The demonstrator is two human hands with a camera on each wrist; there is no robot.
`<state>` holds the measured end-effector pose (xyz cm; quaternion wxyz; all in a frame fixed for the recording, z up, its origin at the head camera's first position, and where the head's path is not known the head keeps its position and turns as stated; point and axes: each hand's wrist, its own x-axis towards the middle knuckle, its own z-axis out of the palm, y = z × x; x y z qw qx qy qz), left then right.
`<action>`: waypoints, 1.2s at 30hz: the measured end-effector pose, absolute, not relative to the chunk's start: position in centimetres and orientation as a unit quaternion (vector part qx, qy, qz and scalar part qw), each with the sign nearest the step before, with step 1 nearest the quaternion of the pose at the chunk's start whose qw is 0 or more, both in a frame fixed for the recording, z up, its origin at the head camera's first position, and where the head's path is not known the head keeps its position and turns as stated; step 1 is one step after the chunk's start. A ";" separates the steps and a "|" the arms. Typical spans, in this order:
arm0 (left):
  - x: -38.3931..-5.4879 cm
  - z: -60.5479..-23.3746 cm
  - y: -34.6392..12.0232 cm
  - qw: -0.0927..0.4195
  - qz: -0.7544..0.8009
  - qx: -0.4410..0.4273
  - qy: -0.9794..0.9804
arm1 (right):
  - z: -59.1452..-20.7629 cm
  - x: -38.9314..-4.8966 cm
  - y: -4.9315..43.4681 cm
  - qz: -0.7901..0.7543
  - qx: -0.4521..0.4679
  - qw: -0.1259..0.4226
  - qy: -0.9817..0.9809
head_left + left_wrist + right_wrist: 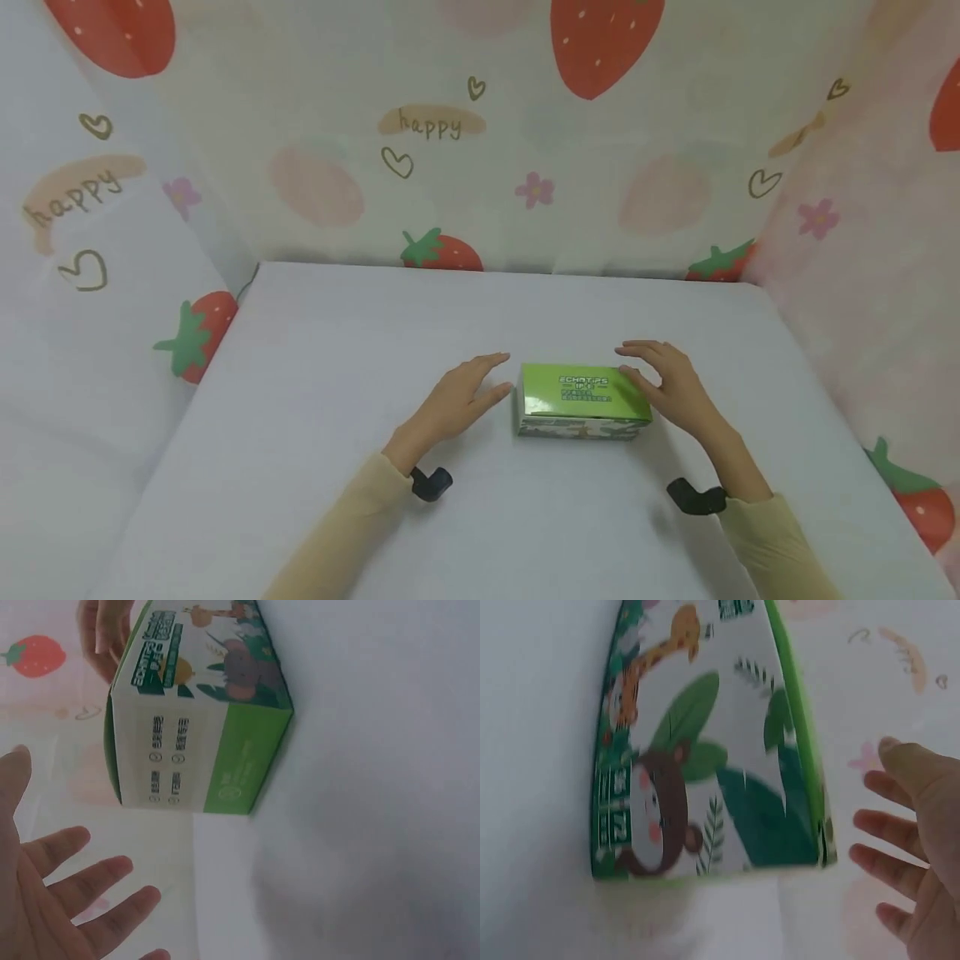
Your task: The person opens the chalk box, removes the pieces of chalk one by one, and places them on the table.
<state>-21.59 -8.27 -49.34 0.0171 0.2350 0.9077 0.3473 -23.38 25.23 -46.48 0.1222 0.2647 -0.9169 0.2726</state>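
A box (585, 396) with a bright green lid and cartoon animals on its white sides lies on the white table. Just left of it, my left hand (457, 400) hovers with fingers spread, apart from the box. At the right end is my right hand (675, 392), its thumb close to the lid's corner; in the right wrist view a gap separates the fingers (892, 829) from the box (697, 750). The left wrist view shows the box's printed end face (176, 754) in front of the left palm. Neither hand holds anything.
The white tabletop (315, 333) spreads around the box. Cloth walls with strawberries, hearts and "happy" lettering (431, 123) stand behind the table and on both sides. A dark camera sits on each wrist, such as the left wrist camera (432, 484).
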 end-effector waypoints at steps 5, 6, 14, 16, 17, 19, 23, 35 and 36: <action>-21.1 -49.8 -6.6 0.065 0.358 0.232 0.902 | -46.5 -22.4 23.9 0.280 0.277 0.051 -0.918; -21.1 -49.8 -6.3 0.071 0.361 0.233 0.900 | -46.4 -22.4 23.7 0.277 0.278 0.041 -0.919; -20.8 -50.5 -4.9 0.083 0.371 0.235 0.895 | -46.8 -22.3 23.0 0.273 0.298 -0.006 -0.915; -20.7 -50.8 -4.7 0.087 0.374 0.235 0.893 | -46.8 -22.2 23.0 0.270 0.298 -0.012 -0.916; -20.7 -51.0 -4.6 0.088 0.379 0.234 0.891 | -46.8 -22.1 23.0 0.266 0.297 -0.013 -0.917; -20.6 -51.3 -4.3 0.089 0.389 0.232 0.887 | -46.7 -21.8 23.1 0.255 0.296 -0.015 -0.920; -20.5 -51.5 -4.1 0.088 0.404 0.222 0.883 | -46.2 -21.3 22.8 0.211 0.302 -0.014 -0.929; -20.9 -51.9 -4.1 0.073 0.433 0.240 0.866 | -48.1 -21.5 23.3 0.049 0.421 0.132 -0.896; -21.0 -52.0 -4.1 0.073 0.431 0.243 0.866 | -48.3 -21.6 23.4 0.052 0.425 0.139 -0.893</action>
